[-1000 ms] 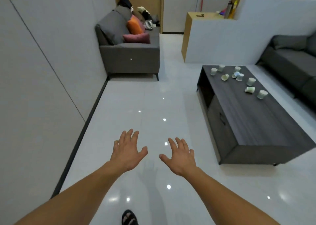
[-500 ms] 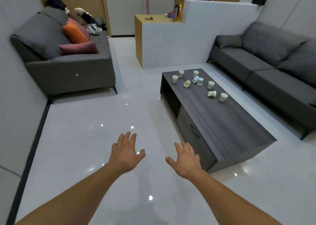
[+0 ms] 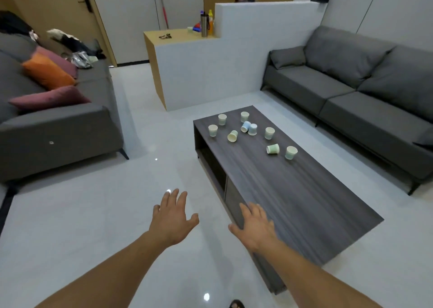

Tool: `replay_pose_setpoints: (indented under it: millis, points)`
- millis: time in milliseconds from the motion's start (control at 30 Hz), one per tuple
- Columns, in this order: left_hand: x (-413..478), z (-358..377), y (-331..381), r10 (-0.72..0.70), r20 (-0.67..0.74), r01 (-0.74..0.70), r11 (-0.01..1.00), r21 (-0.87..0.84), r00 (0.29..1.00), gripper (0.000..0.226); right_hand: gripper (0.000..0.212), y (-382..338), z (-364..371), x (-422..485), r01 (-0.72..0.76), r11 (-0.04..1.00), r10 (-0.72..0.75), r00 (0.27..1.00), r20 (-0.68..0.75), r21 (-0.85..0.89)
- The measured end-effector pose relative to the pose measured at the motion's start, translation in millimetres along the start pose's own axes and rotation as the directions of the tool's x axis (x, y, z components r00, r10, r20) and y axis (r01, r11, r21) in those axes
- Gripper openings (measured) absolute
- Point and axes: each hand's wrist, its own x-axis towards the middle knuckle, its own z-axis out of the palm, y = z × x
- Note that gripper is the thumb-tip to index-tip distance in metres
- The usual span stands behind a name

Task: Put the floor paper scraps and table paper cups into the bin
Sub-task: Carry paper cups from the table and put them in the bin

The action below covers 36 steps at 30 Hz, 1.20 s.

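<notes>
**kev_92:** Fingers (image 3: 173,199) on the person's left hand (image 3: 172,218) are spread wide and straight over the floor (image 3: 82,214), holding nothing. Same deal with the right hand (image 3: 256,227): flat and empty, sitting over the near corner of the coffee table (image 3: 304,202). Can't tell if it actually touches the wood.

**mossy:** So nothing picked up yet. Where's the stuff?

**kev_92:** All the paper cups (image 3: 269,133) are bunched at the far end of the table, well away from both hands. Nine by my count, most of them upright. Three are on their sides: the cream cup (image 3: 232,136), the green-striped cup (image 3: 273,149) and a blue cup (image 3: 245,126) leaning on its neighbour. No bin or floor scraps anywhere in view.

**mossy:** What'd go wrong from here, you reckon?

**kev_92:** Biggest one is that the bin isn't in sight, so the person may end up hunting for it with an armful. Next is the long reach across the table, where a sweeping arm would likely knock upright cups over. Smallest is that the tipped ones could roll off the edge if nudged, and thin paper crushes if grabbed hard.
</notes>
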Motion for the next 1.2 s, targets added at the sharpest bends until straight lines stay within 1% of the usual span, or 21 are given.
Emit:
replay_pose_setpoints:
  millis: [100, 333, 467, 600, 700, 833, 967, 1100, 1200]
  points:
    - [58, -12, 25, -0.002, -0.032, 0.001, 1.000, -0.017, 0.999, 0.074, 0.082, 13, -36, 52, 0.001, 1.000, -0.001, 1.000, -0.024, 0.015]
    - [171, -16, 51, 0.061, 0.037, -0.061, 0.998, -0.002, 0.997, 0.076, 0.083, 30, -73, 147, -0.073, 0.996, 0.073, 0.997, -0.003, 0.041]
    - [247, -19, 53, 0.130, 0.093, -0.132, 0.991, 0.007, 0.987, 0.077, 0.082, 37, -88, 204, -0.153, 0.987, 0.152, 0.988, 0.023, 0.057]
    - [336, -36, 58, 0.203, 0.065, -0.202, 0.979, -0.023, 0.977, 0.078, 0.080, 41, -112, 259, -0.254, 0.963, 0.253, 0.967, 0.022, 0.089]
    - [390, -48, 71, 0.266, 0.080, -0.266, 0.964, -0.011, 0.961, 0.081, 0.080, 45, -131, 292, -0.313, 0.943, 0.314, 0.949, 0.007, 0.112]
    - [443, -48, 94, 0.335, 0.164, -0.342, 0.940, 0.011, 0.928, 0.083, 0.080, 56, -147, 331, -0.378, 0.910, 0.379, 0.925, 0.029, 0.170]
    - [497, -35, 123, 0.374, 0.239, -0.392, 0.919, 0.033, 0.896, 0.083, 0.081, 84, -157, 382, -0.428, 0.872, 0.431, 0.901, 0.040, 0.236]
    - [547, -18, 155, 0.376, 0.328, -0.412, 0.910, 0.045, 0.866, 0.084, 0.079, 127, -165, 441, -0.472, 0.831, 0.475, 0.878, 0.066, 0.293]
    - [590, -11, 176, 0.350, 0.386, -0.409, 0.909, 0.082, 0.854, 0.086, 0.078, 163, -172, 490, -0.491, 0.822, 0.485, 0.869, 0.095, 0.289]
